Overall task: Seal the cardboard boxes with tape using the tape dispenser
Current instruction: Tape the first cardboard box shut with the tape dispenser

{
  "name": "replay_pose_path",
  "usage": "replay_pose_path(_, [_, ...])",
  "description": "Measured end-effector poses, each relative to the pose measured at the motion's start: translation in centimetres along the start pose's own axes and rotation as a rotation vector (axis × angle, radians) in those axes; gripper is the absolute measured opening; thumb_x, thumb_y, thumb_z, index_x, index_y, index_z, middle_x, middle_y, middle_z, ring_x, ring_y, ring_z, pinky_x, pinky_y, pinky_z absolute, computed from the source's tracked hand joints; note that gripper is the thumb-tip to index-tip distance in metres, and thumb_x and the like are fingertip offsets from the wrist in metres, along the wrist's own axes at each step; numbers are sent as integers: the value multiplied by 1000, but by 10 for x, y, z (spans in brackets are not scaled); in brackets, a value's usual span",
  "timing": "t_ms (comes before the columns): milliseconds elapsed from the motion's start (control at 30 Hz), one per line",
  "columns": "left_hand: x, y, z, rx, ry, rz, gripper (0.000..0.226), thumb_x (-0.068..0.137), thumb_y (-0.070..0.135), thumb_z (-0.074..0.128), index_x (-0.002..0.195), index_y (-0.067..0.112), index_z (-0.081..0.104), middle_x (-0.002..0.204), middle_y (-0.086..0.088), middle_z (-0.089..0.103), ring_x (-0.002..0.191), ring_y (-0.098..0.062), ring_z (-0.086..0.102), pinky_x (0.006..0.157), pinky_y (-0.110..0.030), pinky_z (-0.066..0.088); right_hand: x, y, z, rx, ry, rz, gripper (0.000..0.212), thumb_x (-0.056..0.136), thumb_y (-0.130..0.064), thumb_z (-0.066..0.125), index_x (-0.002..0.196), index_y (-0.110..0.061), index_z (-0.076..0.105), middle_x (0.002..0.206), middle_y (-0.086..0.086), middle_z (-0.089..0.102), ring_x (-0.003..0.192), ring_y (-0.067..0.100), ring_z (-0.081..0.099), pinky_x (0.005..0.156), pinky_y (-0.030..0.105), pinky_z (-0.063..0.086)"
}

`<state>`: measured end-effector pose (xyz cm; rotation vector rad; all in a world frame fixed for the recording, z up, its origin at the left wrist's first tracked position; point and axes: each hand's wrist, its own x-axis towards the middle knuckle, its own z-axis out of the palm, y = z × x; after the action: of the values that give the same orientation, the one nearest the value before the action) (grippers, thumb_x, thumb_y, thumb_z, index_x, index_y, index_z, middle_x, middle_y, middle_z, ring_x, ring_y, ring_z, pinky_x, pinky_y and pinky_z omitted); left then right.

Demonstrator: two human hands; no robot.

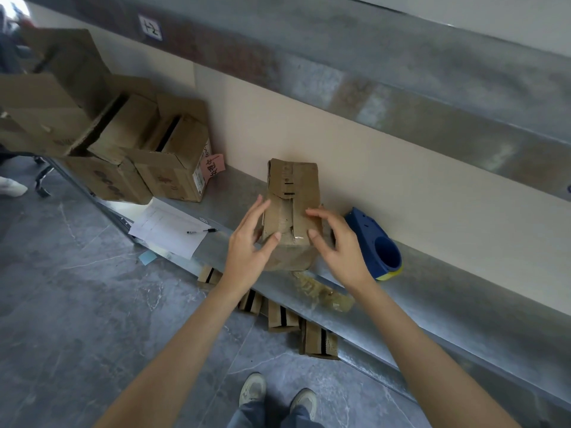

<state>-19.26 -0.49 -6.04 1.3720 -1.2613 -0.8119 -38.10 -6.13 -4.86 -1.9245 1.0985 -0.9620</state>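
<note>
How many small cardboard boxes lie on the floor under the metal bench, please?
4 in a row below the bench edge: leftmost box, second box, third box, fourth box nearest the shoes. Others may be hidden underneath.

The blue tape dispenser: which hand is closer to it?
Right. The right hand is beside the tape dispenser, on the box; the left hand is at the box's other side.

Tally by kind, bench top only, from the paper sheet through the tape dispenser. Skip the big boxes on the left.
Small brown cardboard box: 1
Blue tape dispenser with yellow edge: 1
White paper sheet: 1
Black pen: 1
Crumpled wad of clear film: 1
Total: 5
</note>
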Motion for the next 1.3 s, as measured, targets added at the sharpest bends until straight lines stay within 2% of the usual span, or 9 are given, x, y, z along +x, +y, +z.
replay_pose_path(133, [-2,2,1,-86,-22,-79,58,95,8,63,148,20,44,157,7,37,144,-3,33,120,-35,31,0,-2,1,27,-8,-14,31,94,-12,54,125,-14,60,129,-4,60,127,10,50,107,36,42])
replay_pose_path(267, [-2,4,-6,-64,-80,-75,60,94,26,62,150,24,41,159,10,34,145,-2,32,117,-31,32,0,-1,-2,-18,-29,-21,27,99,-13,54,125,-17,61,128,-9,60,131,6,46,108,26,37])
replay_pose_path(367, [-2,5,-8,-69,-115,-76,56,99,18,60,150,22,39,158,9,36,142,1,34,116,-25,32,-1,3,-9,13,-74,8,27,101,-13,52,127,-19,60,130,-14,58,130,1,45,106,18,35])
replay_pose_path(467, [-4,3,-9,-101,-91,-93,54,100,7,56,150,19,40,156,5,38,142,0,35,117,-24,31,2,1,-7,1,-69,1,30,100,-8,51,126,-19,61,130,-9,59,129,2,45,105,17,34])
replay_pose_path(633, [-5,5,-11,-97,-118,-108,55,100,16,56,152,19,37,156,11,36,142,5,33,112,-14,30,2,-4,-12,-1,-107,23,29,103,-11,49,128,-21,60,131,-9,59,126,1,48,101,16,37])
replay_pose_path(767, [-3,7,-16,-141,-138,-120,53,100,0,48,149,19,41,155,9,39,140,5,35,110,-11,31,6,-8,-27,107,-235,130,50,96,7,41,132,-25,56,138,-11,54,131,-3,44,106,12,34])
replay_pose_path(900, [-2,6,-15,-139,-124,-112,57,94,-1,40,147,18,45,155,6,42,142,-2,36,110,-13,32,6,-5,-32,69,-279,134,62,90,15,39,136,-24,54,143,-8,50,135,-9,36,109,8,27])
replay_pose_path(1167, [0,5,-15,-124,-91,-130,49,102,-4,42,146,19,47,153,6,44,140,-1,39,114,-18,32,6,-5,-29,25,-233,83,43,101,5,42,136,-16,56,139,-6,54,124,-20,41,98,2,31])
replay_pose_path(1300, [-3,4,-12,-98,-58,-110,50,100,-1,50,146,18,47,152,7,45,139,1,40,111,-14,34,4,2,-21,-5,-180,49,36,101,-7,52,133,-22,57,137,-12,55,136,-10,36,106,7,29])
